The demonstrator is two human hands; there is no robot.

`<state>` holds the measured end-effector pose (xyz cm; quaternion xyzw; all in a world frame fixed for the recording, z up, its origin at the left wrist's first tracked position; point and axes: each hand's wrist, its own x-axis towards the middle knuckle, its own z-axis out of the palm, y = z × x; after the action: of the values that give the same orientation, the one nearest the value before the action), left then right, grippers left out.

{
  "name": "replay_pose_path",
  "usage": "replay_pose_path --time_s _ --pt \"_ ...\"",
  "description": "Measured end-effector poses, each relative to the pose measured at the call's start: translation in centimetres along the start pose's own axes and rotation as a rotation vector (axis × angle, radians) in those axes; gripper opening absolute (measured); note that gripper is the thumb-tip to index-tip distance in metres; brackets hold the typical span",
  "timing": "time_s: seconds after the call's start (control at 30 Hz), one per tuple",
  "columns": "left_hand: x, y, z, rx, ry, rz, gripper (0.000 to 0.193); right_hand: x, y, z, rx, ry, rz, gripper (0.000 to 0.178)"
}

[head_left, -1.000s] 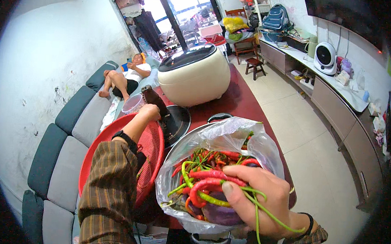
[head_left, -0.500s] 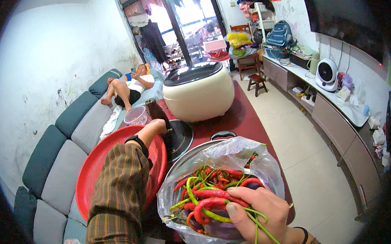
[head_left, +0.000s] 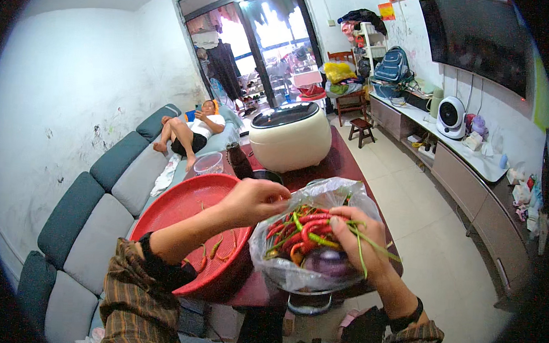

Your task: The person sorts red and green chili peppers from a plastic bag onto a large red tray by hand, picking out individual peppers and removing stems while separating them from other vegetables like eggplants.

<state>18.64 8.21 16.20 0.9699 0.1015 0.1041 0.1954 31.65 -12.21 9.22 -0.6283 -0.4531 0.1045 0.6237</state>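
My left hand (head_left: 262, 201) loosely half-curled, left forearm (head_left: 189, 232) diagonal; my right hand (head_left: 358, 238) in a thumb-and-finger grip.

Strong daylight pours through the dark-framed sliding glass door (head_left: 258, 55) at the upper middle, its panes burnt to white. The scuffed white plaster wall (head_left: 75, 95) at left is evenly bright. Glare streaks the glossy black lid (head_left: 289, 114), and highlights glint on the crinkled clear plastic bag (head_left: 274, 271). Shade darkens the lower middle. The left hand (head_left: 259, 203) looks slightly blurred; fisheye distortion curves the long grey-brown cabinet (head_left: 461, 179) toward black, vignetted corners.
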Motion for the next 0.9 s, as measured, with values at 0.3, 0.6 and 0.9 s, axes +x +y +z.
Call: replay_pose_path --time_s 0.3,0.6,0.9 --pt "-0.5 -5.0 3.5 -0.239 -0.120 -0.186 0.036 1.5 0.6 -0.4 0.410 -0.157 0.186 0.029" --pt "-2.4 0.0 2.9 -0.737 -0.134 -0.104 0.049 3.6 -1.1 0.5 0.534 -0.296 0.237 0.022" --pt "-2.6 -1.6 4.2 -0.549 0.055 -0.231 0.027 3.9 -1.8 1.8 0.489 -0.418 0.493 0.038"
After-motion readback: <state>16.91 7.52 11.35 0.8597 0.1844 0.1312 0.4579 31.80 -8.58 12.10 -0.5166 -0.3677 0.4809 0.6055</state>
